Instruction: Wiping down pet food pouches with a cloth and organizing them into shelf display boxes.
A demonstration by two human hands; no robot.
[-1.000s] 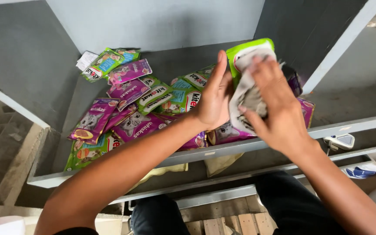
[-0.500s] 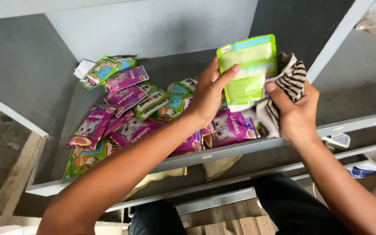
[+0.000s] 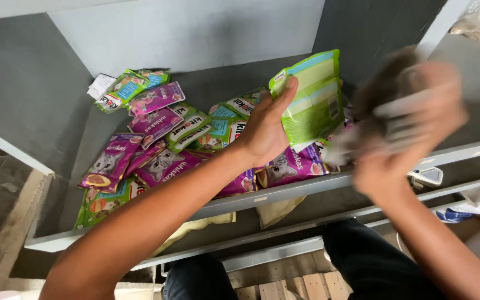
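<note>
My left hand (image 3: pixel 265 130) holds up a green pet-food pouch (image 3: pixel 312 97), back side facing me, above the pile on the shelf. My right hand (image 3: pixel 404 130) is blurred with motion at the right and grips a dark striped cloth (image 3: pixel 387 83). The cloth sits just right of the green pouch, apart from it. Below both hands lie several purple pouches (image 3: pixel 159 164) and green pouches (image 3: pixel 212 130) scattered flat on the grey shelf (image 3: pixel 284 194).
The shelf has a grey back wall (image 3: pixel 184 33) and a raised front lip. A small white tag (image 3: pixel 426 176) hangs at the shelf's front edge on the right. A plastic bag (image 3: pixel 473 203) lies at lower right. Wooden slats (image 3: pixel 284 286) show below.
My right hand has pulled the cloth off the green pouch and swung it right and up, now blurred. My left hand keeps the pouch raised, tilted a little more.
</note>
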